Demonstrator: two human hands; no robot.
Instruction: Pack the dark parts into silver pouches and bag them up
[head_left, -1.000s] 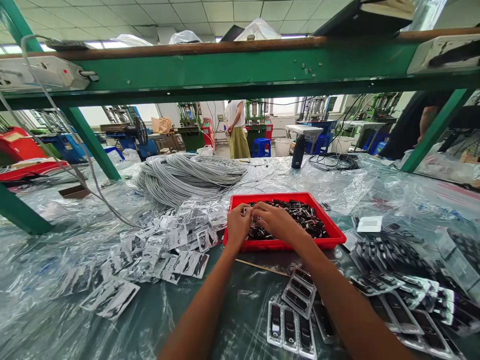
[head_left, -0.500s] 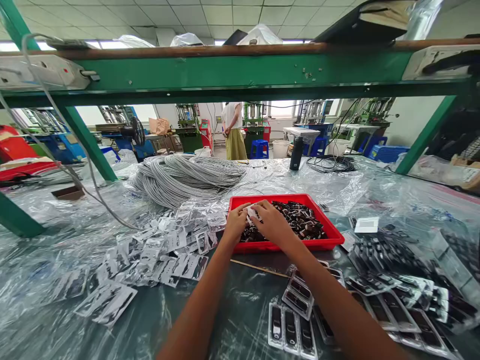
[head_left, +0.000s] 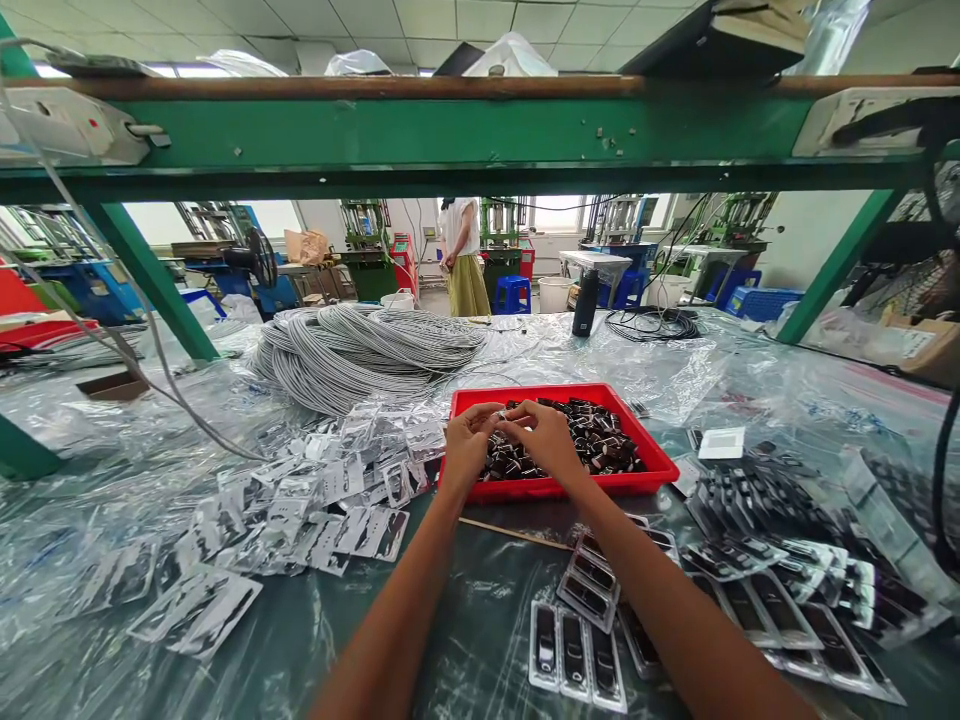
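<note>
Over the near left part of a red tray (head_left: 651,462), my left hand (head_left: 474,440) and my right hand (head_left: 546,438) meet with bent fingers. Both are closed in a pinch at the fingertips. Between them shows a small pale glint; what they hold is too small and hidden to name. Many small dark pieces with shiny edges (head_left: 600,430) fill the tray beneath. To the left of my left hand lies a spread heap of clear packets with dark and pale contents (head_left: 345,480). Under my right forearm are clear blister packs with black items (head_left: 574,650).
Behind the tray lies a large coil of grey cable (head_left: 367,350). A dark bottle (head_left: 586,303) stands farther back. More blister packs (head_left: 750,510) pile up at right. A green shelf beam (head_left: 450,135) spans overhead. Another person (head_left: 463,255) stands in the background.
My fingertips have drawn closer together, and the pale piece between them shows less. The whole view has shifted slightly, with things appearing a little farther left.
</note>
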